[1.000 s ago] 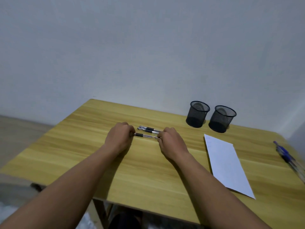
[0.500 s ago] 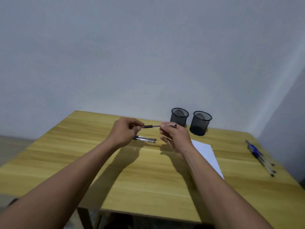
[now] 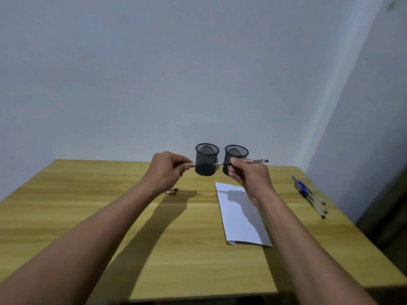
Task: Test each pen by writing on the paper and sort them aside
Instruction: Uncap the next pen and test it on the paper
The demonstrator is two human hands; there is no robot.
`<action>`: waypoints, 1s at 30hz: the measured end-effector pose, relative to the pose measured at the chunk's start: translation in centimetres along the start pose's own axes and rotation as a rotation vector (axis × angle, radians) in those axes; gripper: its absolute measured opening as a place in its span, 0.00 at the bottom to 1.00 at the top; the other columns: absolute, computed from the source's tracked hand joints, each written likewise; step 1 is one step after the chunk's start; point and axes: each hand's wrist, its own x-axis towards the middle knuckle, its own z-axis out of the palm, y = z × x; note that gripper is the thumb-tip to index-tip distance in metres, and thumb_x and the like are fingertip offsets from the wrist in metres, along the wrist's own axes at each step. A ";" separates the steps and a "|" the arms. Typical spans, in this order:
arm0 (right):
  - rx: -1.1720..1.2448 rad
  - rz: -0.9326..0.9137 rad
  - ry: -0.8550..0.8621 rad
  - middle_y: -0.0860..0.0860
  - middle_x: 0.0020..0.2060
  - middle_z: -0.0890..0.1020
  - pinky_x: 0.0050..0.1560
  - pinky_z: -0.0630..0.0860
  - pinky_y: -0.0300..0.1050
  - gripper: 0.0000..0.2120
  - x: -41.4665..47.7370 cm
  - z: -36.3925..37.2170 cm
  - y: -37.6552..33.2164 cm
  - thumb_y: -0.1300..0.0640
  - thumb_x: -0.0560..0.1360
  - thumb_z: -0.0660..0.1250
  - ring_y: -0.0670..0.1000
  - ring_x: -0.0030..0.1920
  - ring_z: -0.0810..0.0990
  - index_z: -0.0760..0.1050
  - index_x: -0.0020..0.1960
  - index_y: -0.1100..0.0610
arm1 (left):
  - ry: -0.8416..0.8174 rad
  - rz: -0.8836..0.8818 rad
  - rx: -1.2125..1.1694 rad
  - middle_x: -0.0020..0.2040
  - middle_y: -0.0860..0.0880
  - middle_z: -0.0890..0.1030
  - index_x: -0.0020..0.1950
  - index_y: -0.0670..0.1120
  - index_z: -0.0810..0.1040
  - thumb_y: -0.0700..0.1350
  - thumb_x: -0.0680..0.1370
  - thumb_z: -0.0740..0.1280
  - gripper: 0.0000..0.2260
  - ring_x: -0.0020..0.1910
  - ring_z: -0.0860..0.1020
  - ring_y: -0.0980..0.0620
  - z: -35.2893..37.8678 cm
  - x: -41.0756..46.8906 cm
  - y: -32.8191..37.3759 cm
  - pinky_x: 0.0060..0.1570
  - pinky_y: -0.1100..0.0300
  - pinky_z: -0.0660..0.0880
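Holding a clear pen (image 3: 257, 161) level above the wooden table (image 3: 88, 205), the R hand (image 3: 250, 176) has its fingers curled round the barrel, tip pointing at the L hand (image 3: 167, 170), whose fingers pinch what looks like the pen's cap (image 3: 192, 165). Both hands hover apart, in front of the left mesh cup (image 3: 207, 160) & right mesh cup (image 3: 237, 150). White paper (image 3: 240, 216) lies under the R wrist, blue pens (image 3: 308, 194) sit near the table's right edge, and other pen ends (image 3: 172, 191) peek out by the L wrist.
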 end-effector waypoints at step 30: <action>-0.207 0.099 0.003 0.56 0.35 0.82 0.37 0.79 0.44 0.05 1.2 -4.5 8.6 0.65 0.79 0.69 0.52 0.37 0.79 0.81 0.45 0.64 | -0.153 0.071 0.454 0.54 0.49 0.83 0.49 0.50 0.82 0.62 0.75 0.64 0.17 0.55 0.79 0.44 10.5 -2.6 -1.9 0.49 0.51 0.77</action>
